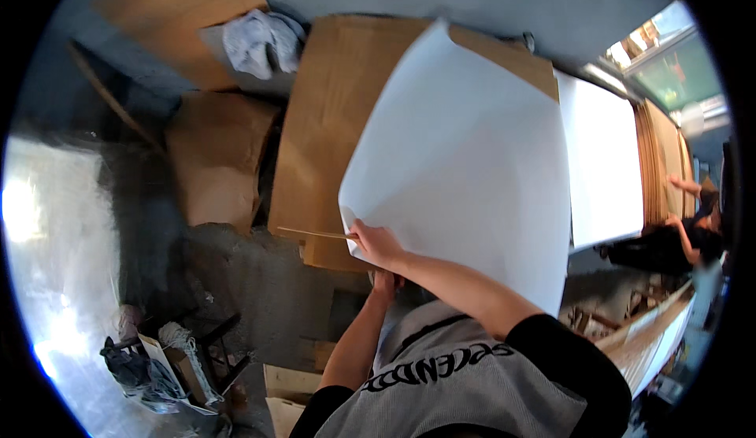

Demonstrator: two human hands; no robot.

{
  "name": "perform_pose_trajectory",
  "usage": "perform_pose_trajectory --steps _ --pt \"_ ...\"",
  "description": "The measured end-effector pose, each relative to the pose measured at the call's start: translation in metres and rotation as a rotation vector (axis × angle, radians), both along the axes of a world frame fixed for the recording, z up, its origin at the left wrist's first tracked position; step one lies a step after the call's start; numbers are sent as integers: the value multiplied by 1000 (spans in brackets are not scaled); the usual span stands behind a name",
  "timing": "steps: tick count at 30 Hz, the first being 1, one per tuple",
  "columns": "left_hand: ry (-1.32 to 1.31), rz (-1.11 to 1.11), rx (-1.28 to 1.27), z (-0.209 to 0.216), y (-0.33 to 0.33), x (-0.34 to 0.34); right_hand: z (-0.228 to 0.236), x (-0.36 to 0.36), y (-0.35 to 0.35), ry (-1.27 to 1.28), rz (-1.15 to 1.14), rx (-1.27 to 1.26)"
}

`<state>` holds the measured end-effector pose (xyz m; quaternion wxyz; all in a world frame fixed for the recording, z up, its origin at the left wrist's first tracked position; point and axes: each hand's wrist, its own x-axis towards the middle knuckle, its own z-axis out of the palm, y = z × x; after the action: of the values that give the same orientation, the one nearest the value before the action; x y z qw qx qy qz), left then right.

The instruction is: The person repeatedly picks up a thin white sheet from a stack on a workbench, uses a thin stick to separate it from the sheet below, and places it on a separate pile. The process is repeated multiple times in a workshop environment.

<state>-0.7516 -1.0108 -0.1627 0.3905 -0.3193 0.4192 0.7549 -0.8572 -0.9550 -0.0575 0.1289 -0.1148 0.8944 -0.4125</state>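
A large white sheet (472,155) lies over brown cardboard (331,115), its far corner and left edge curling up. At the sheet's near left corner, my right hand (376,244) is closed around a thin light-brown stick (311,234) that points left across the cardboard edge. The hand also touches the sheet there; whether it pinches the corner too, I cannot tell. Just below, close to the cardboard's near edge, is my left hand (386,282). Its fingers look curled, but they are partly hidden, and what they hold does not show.
More white sheets (602,162) lie to the right, beside stacked cardboard (652,162). Another person (685,229) is at the far right. Left are a cardboard piece (216,155) and a crumpled white cloth (264,43). A dark stool (220,351) with bags stands lower left.
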Motion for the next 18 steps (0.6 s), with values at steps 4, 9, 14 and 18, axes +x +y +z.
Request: perform_pose_trajectory --steps 4,9,14,18 --pt "-70 216 80 -14 4 8 -11 12 -7 -87 134 79" --pt "-216 130 22 17 1 -8 -10 42 25 -172 81 -4" --pt "-219 -98 -99 20 -6 -14 23 95 129 -732 -223 -276" --pt "-243 -149 -31 5 -24 0 45 173 222 -922 -648 -341"
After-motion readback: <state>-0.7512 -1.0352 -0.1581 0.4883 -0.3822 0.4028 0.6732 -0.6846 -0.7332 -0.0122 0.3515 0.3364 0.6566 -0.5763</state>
